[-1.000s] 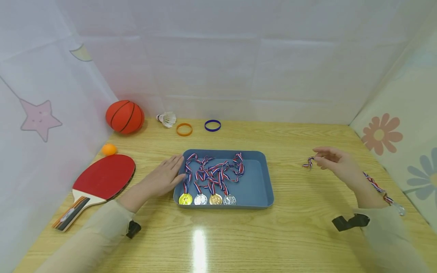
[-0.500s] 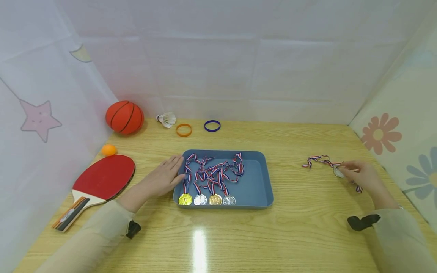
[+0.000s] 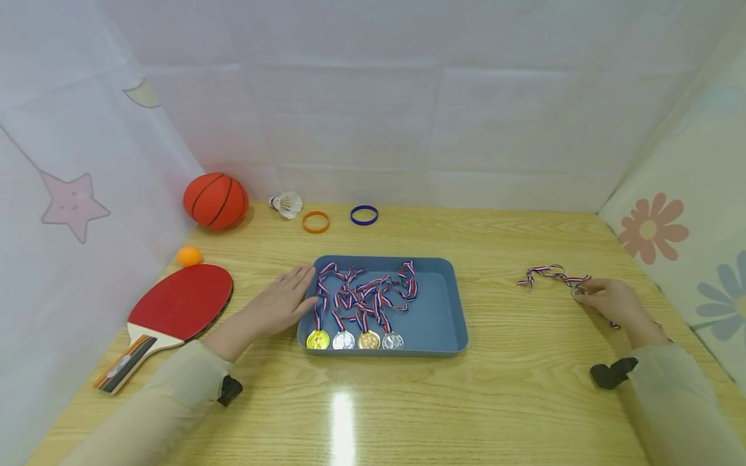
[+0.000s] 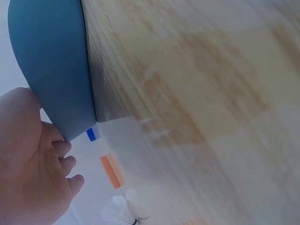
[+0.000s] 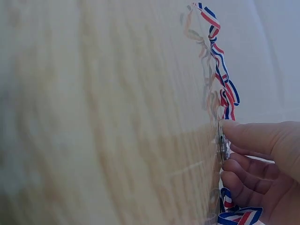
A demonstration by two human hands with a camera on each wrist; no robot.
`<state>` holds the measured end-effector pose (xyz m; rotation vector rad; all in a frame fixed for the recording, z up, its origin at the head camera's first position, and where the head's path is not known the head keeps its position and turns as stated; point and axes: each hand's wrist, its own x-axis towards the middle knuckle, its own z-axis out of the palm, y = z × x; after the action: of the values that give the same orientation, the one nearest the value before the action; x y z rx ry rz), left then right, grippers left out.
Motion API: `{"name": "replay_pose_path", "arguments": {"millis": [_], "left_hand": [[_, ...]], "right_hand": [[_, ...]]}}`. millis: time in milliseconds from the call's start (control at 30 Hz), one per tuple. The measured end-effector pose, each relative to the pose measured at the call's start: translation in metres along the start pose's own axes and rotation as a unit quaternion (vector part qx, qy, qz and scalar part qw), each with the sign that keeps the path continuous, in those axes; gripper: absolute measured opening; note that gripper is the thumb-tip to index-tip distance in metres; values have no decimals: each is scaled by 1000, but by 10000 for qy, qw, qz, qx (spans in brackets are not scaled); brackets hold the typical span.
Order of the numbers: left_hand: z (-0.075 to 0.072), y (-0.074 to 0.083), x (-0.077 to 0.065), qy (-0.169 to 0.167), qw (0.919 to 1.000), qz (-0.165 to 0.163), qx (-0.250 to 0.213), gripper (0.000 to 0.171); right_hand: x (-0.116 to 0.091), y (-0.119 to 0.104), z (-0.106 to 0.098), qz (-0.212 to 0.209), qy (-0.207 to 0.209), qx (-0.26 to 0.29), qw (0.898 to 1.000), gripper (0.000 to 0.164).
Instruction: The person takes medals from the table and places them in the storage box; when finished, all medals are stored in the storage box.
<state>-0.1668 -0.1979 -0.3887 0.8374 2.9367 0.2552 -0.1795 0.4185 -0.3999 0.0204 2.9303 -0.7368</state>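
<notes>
My right hand [image 3: 620, 304] pinches a silver medal [image 3: 579, 291] between thumb and fingers, low over the right part of the table. Its red, white and blue ribbon [image 3: 542, 270] trails away to the left. In the right wrist view, another striped ribbon [image 5: 241, 215] lies just under the fingers; what it is tied to is hidden. On the left, my left hand [image 3: 282, 301] rests fairly flat against the left wall of a blue-grey tray [image 3: 434, 304]. Along the tray's front side are a gold medal [image 3: 317, 340], a silver one, a bronze one and another silver one, ribbons tangled behind them.
A red table tennis bat [image 3: 180, 304] lies at the left, beside an orange ball [image 3: 189, 255]. Farther back are a small basketball [image 3: 216, 200], a shuttlecock [image 3: 287, 204], an orange wristband [image 3: 316, 231] and a blue wristband [image 3: 364, 223]. White cloth walls enclose the table.
The right hand has let go of the ribbon's far end, moved right and nearer, and now grips the silver medal. The left hand has stayed at the tray.
</notes>
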Motion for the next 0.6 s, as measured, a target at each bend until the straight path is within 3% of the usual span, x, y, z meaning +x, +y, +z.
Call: {"name": "replay_pose_path", "arguments": {"millis": [233, 600], "left_hand": [[-2, 1, 0, -5, 10000, 23, 7, 64], [-3, 2, 0, -24, 10000, 41, 26, 63]], "right_hand": [[3, -1, -1, -160, -16, -234, 9996, 58], [1, -1, 0, 40, 180, 343, 9992, 50]]}}
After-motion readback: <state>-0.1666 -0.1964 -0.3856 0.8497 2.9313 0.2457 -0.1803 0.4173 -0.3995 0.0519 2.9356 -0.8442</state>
